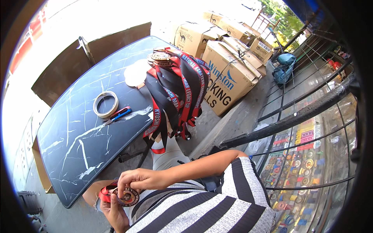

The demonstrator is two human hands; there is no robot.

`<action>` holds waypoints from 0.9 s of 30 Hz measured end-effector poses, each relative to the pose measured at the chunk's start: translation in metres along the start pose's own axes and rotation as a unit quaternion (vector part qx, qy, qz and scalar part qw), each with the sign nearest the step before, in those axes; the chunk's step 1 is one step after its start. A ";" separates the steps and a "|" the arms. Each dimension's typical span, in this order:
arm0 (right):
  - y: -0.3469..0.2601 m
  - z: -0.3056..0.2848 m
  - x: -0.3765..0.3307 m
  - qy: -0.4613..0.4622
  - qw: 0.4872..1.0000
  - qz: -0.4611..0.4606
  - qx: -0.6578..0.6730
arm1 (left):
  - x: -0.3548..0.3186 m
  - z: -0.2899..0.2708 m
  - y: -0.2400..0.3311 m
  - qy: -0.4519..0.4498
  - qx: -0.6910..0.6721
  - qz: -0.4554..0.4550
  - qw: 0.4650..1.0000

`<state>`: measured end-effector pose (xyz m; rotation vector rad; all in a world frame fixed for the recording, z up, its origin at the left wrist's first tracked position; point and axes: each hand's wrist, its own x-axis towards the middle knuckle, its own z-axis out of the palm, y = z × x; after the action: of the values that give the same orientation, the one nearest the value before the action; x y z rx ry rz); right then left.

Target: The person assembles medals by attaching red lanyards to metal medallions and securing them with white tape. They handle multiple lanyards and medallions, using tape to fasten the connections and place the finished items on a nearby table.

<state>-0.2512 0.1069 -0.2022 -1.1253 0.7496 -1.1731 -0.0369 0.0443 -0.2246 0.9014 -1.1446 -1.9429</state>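
A round bronze-coloured medal (129,197) with a red ribbon (104,193) is held low in front of my body, near my lap. My left hand (114,211) is closed on the medal's edge and the ribbon, its thumb upright. From above, my right hand (136,179) bends over the medal with its fingertips at the ribbon; the exact grip is partly hidden. On the table's right side lie several stacked medals (160,58), their black and red printed ribbons (180,87) hanging over the edge.
The dark marble-patterned table (74,128) bears a tape roll (105,104), blue-handled snips (118,115) and a white round piece (136,73). Cardboard boxes (229,73) stand beyond. At right, a black metal grille (295,116) fronts a glass case of medals (299,167).
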 end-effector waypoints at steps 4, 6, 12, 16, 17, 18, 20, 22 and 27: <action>0.017 0.002 0.002 0.048 0.994 -0.081 -0.053 | -0.002 0.004 0.003 0.027 0.053 0.038 0.997; 0.034 -0.004 0.002 0.050 0.998 -0.023 -0.024 | -0.001 -0.002 0.008 0.066 0.026 0.031 0.997; 0.154 -0.075 0.005 -0.030 0.925 0.081 -0.370 | 0.006 -0.020 0.021 0.086 0.012 0.088 0.992; 0.229 -0.115 0.000 -0.118 0.752 0.240 -0.602 | 0.006 -0.020 0.033 0.133 -0.036 0.101 0.985; 0.235 -0.118 0.000 -0.120 0.708 0.246 -0.651 | 0.006 -0.020 0.036 0.058 -0.022 0.122 0.991; 0.234 -0.123 0.003 -0.168 0.689 0.257 -0.656 | 0.005 -0.019 0.038 0.026 0.002 0.126 0.992; 0.220 -0.117 0.017 -0.188 0.670 0.332 -0.637 | 0.001 -0.016 0.039 0.019 0.025 0.064 0.997; 0.192 -0.098 0.034 -0.210 0.712 0.344 -0.575 | -0.001 -0.016 0.040 -0.036 -0.013 0.056 0.998; 0.111 -0.032 0.051 -0.199 0.930 0.260 -0.164 | -0.002 -0.013 0.037 -0.046 -0.066 0.028 0.996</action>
<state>-0.2316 0.0483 -0.3124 -1.2824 0.8704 -0.3596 -0.0175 0.0268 -0.1950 0.7089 -1.0675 -2.0059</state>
